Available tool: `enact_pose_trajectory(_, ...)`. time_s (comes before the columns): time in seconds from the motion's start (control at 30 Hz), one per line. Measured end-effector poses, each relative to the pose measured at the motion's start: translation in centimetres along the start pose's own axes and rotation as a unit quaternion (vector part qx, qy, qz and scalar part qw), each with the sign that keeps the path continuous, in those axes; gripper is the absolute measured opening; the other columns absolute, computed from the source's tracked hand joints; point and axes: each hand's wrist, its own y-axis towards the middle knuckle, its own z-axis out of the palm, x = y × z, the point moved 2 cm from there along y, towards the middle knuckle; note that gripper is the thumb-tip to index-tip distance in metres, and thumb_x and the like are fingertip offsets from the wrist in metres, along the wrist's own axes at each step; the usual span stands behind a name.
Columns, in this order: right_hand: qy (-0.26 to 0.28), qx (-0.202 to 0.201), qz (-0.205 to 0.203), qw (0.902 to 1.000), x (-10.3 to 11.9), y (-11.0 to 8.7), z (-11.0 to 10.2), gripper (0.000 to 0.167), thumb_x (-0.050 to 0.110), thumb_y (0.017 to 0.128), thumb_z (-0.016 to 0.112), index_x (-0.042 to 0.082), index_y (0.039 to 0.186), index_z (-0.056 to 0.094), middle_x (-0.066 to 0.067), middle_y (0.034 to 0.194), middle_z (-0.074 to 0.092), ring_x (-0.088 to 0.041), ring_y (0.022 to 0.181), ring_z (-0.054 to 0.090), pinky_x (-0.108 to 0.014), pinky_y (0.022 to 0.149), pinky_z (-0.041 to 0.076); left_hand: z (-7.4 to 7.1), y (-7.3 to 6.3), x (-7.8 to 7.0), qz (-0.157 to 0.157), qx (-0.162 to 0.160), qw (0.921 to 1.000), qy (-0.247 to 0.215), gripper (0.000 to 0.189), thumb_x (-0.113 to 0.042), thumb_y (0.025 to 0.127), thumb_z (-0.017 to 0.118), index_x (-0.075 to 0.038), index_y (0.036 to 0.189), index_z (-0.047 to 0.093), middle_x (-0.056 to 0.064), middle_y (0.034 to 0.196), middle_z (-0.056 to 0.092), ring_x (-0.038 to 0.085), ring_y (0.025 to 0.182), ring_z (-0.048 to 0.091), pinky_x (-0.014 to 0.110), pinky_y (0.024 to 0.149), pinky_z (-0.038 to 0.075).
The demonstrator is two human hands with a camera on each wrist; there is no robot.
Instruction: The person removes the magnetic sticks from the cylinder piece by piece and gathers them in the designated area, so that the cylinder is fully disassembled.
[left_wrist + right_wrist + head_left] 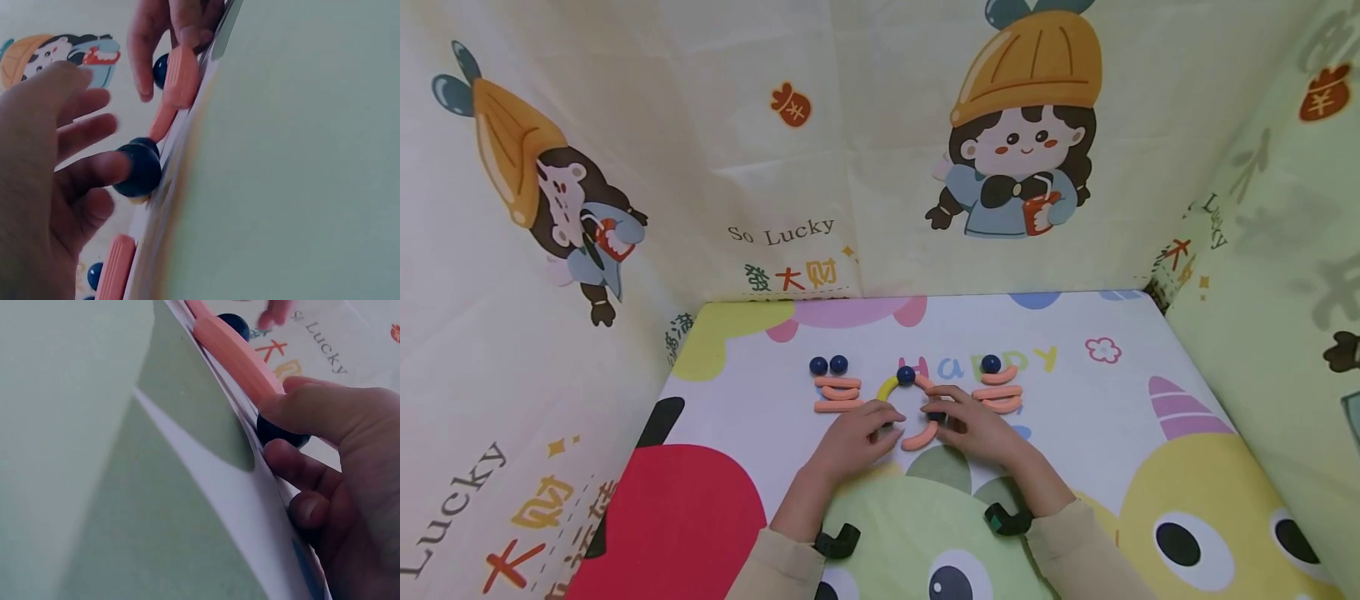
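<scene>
Dark blue balls and curved rods form a partial ring between both hands. My left hand (865, 433) is at its left side, fingers loosely bent and apart; one fingertip overlaps a dark blue ball (142, 172) in the left wrist view. At the ring's right side, my right hand (977, 425) pinches another dark blue ball (281, 432) between thumb and finger. A curved pink rod (920, 437) meets that ball and bends toward the ring's lower middle. Up top sits a dark blue ball (906, 376) between a yellow rod (887, 387) and a pink rod (923, 382), the latter partly behind my right fingers.
Left of the ring lie two dark blue balls (828, 365) above a stack of pink rods (838, 382). On the right, one dark blue ball (991, 364) and several pink rods (997, 392) lie together. A printed cloth (887, 183) hangs behind the table.
</scene>
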Motion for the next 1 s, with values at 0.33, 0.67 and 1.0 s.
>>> enact_pose_trajectory(0.33,0.024,0.004,0.051,0.9984,-0.8,0.3,0.1,0.039,0.019,0.100,0.058,0.036,0.136,0.058,0.015,0.143,0.053,-0.016,0.139,0.046,-0.045,0.110,0.042,1.5,0.5,-1.2,-0.001,0.097,0.9949,0.027,0.038,-0.050,0.101,0.049,-0.028,0.126,0.066,-0.012,0.115,0.066,0.004,0.101,0.062,0.027,0.087,0.052)
enact_pose_trajectory(0.67,0.039,-0.008,0.058,0.9975,-0.8,0.2,0.0,0.038,0.021,0.099,0.061,0.029,0.136,0.059,0.013,0.141,0.056,-0.018,0.138,0.048,-0.047,0.109,0.042,1.7,0.5,-1.6,0.004,0.090,0.9954,0.032,0.028,-0.043,0.100,0.054,-0.028,0.119,0.070,-0.013,0.105,0.063,0.001,0.088,0.059,0.021,0.079,0.051)
enact_pose_trajectory(1.0,0.036,-0.009,0.063,0.9973,-0.9,0.2,0.2,0.039,0.021,0.099,0.062,0.031,0.136,0.059,0.013,0.142,0.056,-0.019,0.138,0.048,-0.047,0.110,0.042,0.2,-0.7,-0.3,-0.012,0.102,0.9936,-0.047,0.025,-0.047,0.097,0.058,-0.036,0.117,0.069,-0.021,0.108,0.062,-0.004,0.095,0.058,0.022,0.085,0.051)
